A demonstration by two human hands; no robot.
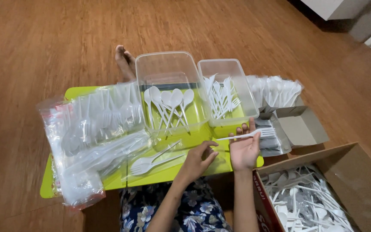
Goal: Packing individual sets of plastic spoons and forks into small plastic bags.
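Observation:
My right hand holds a white plastic fork level, just in front of a clear tub of forks. My left hand hovers over the lime-green tray, fingers loosely curled and holding nothing, close to a fork and spoon sealed in a clear wrapper. A second, larger clear tub behind it holds several white spoons.
A heap of clear plastic wrappers and packed cutlery covers the tray's left side. More bagged cutlery lies at the right. A small open carton and a large cardboard box of wrapped cutlery stand at right. A bare foot rests beyond the tubs.

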